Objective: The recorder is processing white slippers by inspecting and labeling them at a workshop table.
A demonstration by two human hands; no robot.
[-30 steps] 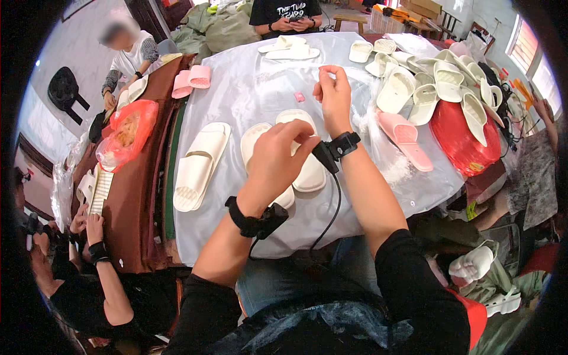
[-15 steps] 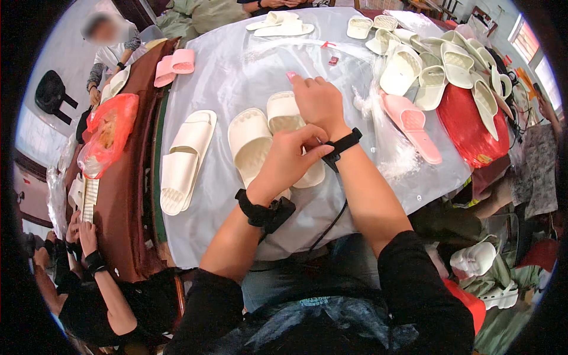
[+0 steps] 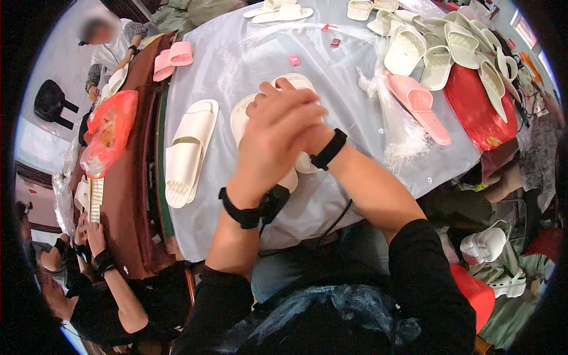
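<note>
— Both hands have drawn together since a moment ago; earlier the right hand (image 3: 299,121) reached further up the worktop (image 3: 236,65), now it sits tucked under the left hand (image 3: 269,145).

— Gripping what?

— Left hand is curled shut over the right, above the pair of cream foam slide sandals (image 3: 242,115). Whether either actually pinches a sandal, I cannot tell; the fingers hide it.

— And beside them?

— Just left of the hands lies another cream slide sandal (image 3: 188,151), untouched. Right of them, a pink slide sandal (image 3: 417,106) rests on crumpled clear plastic bags (image 3: 402,133), with a heap of cream sandals (image 3: 449,50) beyond.

— Meaning?

— I'd judge the work has settled on the pair under the hands
</note>
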